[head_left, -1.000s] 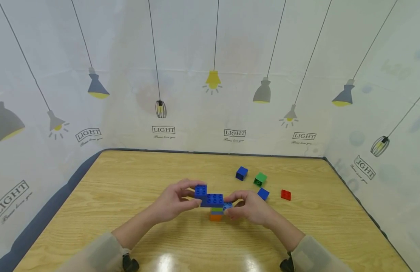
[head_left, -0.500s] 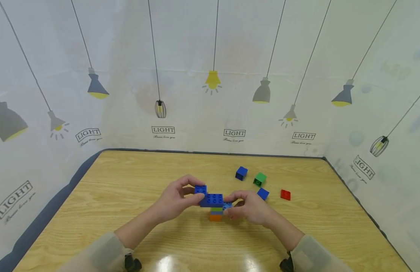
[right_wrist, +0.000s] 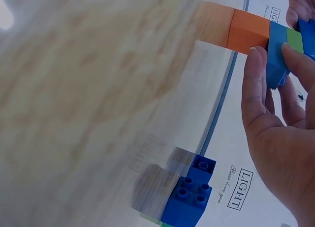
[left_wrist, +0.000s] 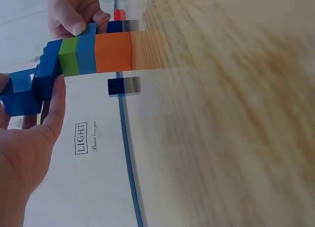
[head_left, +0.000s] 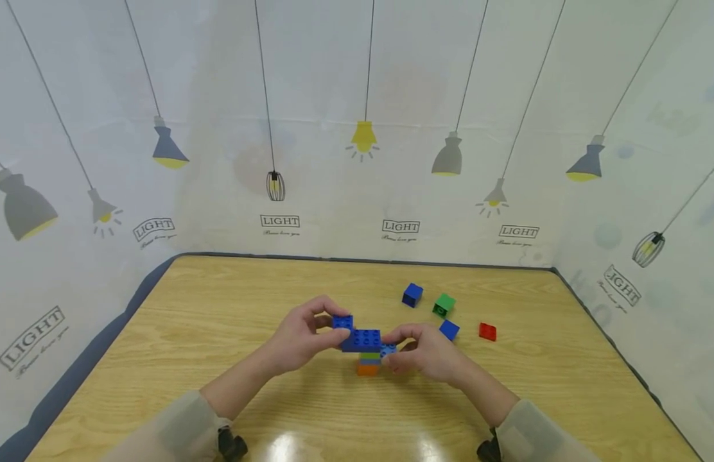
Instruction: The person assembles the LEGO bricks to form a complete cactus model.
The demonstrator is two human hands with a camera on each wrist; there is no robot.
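Wood-grain table (head_left: 264, 282): glare spots (head_left: 283, 447), near side | pale backdrop (head_left: 316, 64): printed hanging lamps (head_left: 364, 133), "LIGHT" lettering (head_left: 400, 226)

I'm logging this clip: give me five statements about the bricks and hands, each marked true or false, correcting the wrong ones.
1. The orange brick is the lowest in the stack. True.
2. The right hand holds nothing. False: it pinches the light blue brick.
3. The left hand grips the small dark blue brick. True.
4. The lime green brick touches the orange brick. False: the light blue brick lies between them.
5. In the head view, the loose red brick lies left of the stack. False: it lies to the right.
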